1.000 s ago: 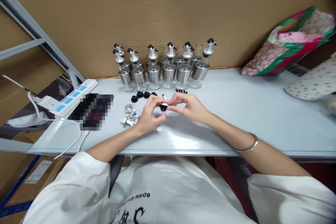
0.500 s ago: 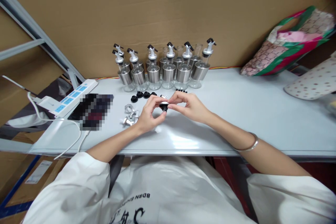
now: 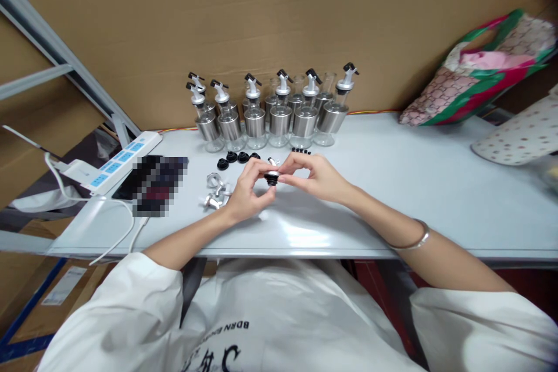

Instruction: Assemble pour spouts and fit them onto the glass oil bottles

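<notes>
My left hand [image 3: 249, 190] and my right hand [image 3: 317, 177] meet above the grey table [image 3: 392, 186], both pinching a small pourer cap [image 3: 271, 176] with a silver top and a black underside. Just beyond my fingers lie black rubber stoppers [image 3: 238, 158] and a few small black bits [image 3: 301, 151]. To the left of my left hand rest loose silver spout parts [image 3: 215, 192]. Behind them stands a row of glass and steel dispenser bottles [image 3: 270, 116] with black-tipped pourers.
A white power strip [image 3: 120, 161] with cables lies at the left, next to a blurred dark object [image 3: 157, 184]. A colourful bag [image 3: 479, 70] and a dotted cloth item [image 3: 521, 136] sit at the right. Cardboard [image 3: 279, 23] backs the table.
The hands have hardly moved; my fingers have shifted slightly around the cap, which sits a touch lower than half a second ago.
</notes>
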`<state>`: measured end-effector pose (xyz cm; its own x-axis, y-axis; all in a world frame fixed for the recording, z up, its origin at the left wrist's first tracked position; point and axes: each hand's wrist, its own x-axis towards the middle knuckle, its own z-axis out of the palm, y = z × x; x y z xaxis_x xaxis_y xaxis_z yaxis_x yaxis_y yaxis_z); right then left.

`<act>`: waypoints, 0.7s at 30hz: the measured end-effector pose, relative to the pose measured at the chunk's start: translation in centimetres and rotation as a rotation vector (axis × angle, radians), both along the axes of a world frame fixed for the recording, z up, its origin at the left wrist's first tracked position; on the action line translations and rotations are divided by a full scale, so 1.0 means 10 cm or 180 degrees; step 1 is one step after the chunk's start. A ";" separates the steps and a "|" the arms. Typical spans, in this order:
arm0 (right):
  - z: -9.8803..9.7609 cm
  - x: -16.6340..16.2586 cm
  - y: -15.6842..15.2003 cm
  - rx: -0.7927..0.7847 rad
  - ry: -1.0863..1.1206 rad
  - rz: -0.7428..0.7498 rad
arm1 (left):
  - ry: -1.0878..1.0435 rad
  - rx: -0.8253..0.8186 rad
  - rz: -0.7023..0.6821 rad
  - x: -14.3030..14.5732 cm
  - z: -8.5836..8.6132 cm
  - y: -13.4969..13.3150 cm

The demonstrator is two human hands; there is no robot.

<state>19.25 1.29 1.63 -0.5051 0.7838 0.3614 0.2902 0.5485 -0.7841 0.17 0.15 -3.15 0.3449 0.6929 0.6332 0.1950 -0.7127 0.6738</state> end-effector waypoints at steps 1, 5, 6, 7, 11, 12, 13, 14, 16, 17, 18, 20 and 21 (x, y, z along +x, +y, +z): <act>0.02 0.02 0.01 0.0044 0.0047 -0.0059 | 0.0009 -0.0006 -0.0009 0.00 0.00 0.00; 0.10 0.16 0.15 0.0223 0.0183 -0.1007 | -0.0125 -0.0066 -0.0085 0.01 -0.03 0.01; 0.11 0.20 0.20 0.0295 0.0043 -0.1323 | -0.0177 -0.0091 -0.0097 0.01 -0.04 0.02; 0.10 0.26 0.26 0.0377 -0.0228 -0.1599 | -0.0222 -0.0114 -0.0105 0.01 -0.05 0.02; -0.01 0.41 0.48 0.0357 -0.1867 -0.1989 | -0.0220 -0.0220 -0.0024 0.01 -0.09 0.03; -0.04 0.43 0.51 0.0286 -0.2224 -0.1949 | -0.0182 -0.0256 0.0052 0.01 -0.10 0.03; -0.08 0.44 0.53 0.0204 -0.2505 -0.1881 | -0.0147 -0.0292 0.0136 0.01 -0.10 0.02; -0.12 0.44 0.55 0.0123 -0.2703 -0.1856 | -0.0121 -0.0323 0.0211 0.01 -0.10 0.02; -0.17 0.44 0.56 -0.0008 -0.2954 -0.1822 | -0.0096 -0.0368 0.0258 0.01 -0.10 0.02; -0.18 0.43 0.56 -0.0048 -0.3024 -0.1831 | -0.0092 -0.0389 0.0229 0.01 -0.09 0.01; -0.19 0.43 0.56 -0.0073 -0.3077 -0.1843 | -0.0087 -0.0415 0.0187 0.01 -0.08 0.01; -0.19 0.43 0.56 -0.0113 -0.3143 -0.1888 | -0.0045 -0.0460 0.0117 0.02 -0.06 0.01; -0.18 0.43 0.56 -0.0137 -0.3157 -0.1922 | -0.0011 -0.0476 0.0092 0.02 -0.05 0.01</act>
